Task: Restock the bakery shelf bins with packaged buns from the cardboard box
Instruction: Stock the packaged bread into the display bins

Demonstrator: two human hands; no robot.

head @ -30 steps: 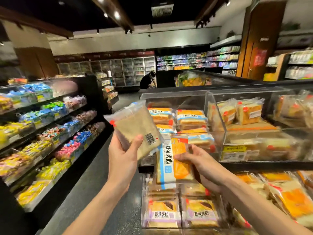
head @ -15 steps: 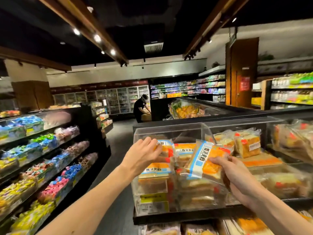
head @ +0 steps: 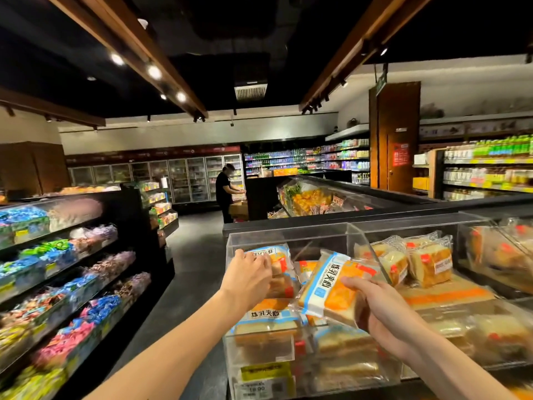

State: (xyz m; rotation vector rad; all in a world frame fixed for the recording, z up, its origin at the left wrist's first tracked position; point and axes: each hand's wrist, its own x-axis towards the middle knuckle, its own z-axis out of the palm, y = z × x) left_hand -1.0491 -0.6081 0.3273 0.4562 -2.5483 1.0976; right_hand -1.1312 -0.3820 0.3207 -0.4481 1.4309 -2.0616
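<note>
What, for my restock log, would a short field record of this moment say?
left hand: fingers curled on the top bun pack in the clear bin
right hand: holds a tilted blue-and-orange bun pack above that bin
clear bin: partly filled with stacked packs
next bin: wrapped bread slices
background: person at a far counter

Single head-worn wide-angle view, forward and slightly down, close over the clear bin (head: 300,236), store aisle (head: 196,255) beyond.
</note>
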